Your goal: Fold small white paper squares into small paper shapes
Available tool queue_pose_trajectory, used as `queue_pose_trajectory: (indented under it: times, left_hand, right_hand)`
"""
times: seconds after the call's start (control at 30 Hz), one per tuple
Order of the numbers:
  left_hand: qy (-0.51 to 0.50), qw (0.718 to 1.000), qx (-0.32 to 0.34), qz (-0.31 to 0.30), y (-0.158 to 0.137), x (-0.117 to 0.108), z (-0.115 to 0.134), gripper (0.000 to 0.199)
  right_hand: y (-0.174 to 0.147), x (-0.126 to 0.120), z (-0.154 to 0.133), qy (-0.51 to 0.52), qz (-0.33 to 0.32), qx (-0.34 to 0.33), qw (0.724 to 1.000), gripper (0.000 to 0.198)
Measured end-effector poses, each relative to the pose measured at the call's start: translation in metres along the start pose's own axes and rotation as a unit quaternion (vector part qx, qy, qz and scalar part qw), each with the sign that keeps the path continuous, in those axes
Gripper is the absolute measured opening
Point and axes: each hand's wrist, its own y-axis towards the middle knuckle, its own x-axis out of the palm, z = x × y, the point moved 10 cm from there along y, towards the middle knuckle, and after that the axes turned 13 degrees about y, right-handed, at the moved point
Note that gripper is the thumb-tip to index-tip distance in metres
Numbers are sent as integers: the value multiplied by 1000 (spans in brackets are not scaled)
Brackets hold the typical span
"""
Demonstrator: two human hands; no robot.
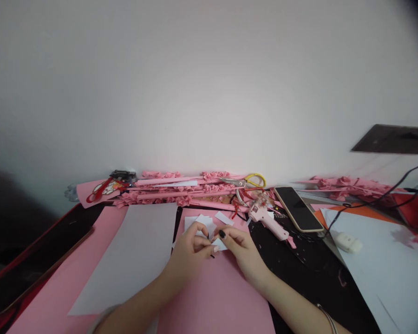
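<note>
On the counter (299, 269), pink paper (223, 297) lies beneath left hand (191, 245) and right hand (242, 248), both pinching a small white paper (220, 244).

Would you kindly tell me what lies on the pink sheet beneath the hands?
White paper pieces lie near its far end; the left hand and right hand, holding one piece, hide whatever is directly beneath them.

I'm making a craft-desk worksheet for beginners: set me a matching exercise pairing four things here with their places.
Things
1. Glue gun
2. White case
3. Yellow-handled scissors
4. Small white paper

Places
A. By the wall, among pink paper pieces
B. Between the left hand and right hand
C. On the black surface, left of the phone
D. On the large white sheet at right

Pairs: 1-C, 2-D, 3-A, 4-B
</note>
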Motion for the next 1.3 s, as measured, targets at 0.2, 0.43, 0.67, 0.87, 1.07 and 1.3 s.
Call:
queue_pose_trajectory:
  times: [0.2, 0.43, 0.67, 0.87, 1.07, 1.3]
  left_hand:
    - [-29, 999, -30, 9, 2, -7, 1, 20]
    - [-29, 999, -43, -13, 2, -2, -3, 19]
    - [-21, 999, -21, -32, 2, 3, -3, 11]
    - [-15, 999, -11, -38, 1, 5, 1, 7]
    - [7, 999, -6, -41, 2, 4, -2, 8]
    - [80, 996, 21, -35, 3, 3, -1, 7]
  right_hand:
    - [-1, -11, 3, -121, 25, 10, 992, 27]
    - [0, -14, 4, -182, 25, 19, 983, 28]
    - [1, -14, 13, -68, 27, 59, 996, 31]
    - [1, -12, 22, 21, 20, 76, 997, 27]
    - [2, -10, 19, 4, 14, 69, 998, 24]
    - [-4, -9, 7, -158, 18, 34, 987, 20]
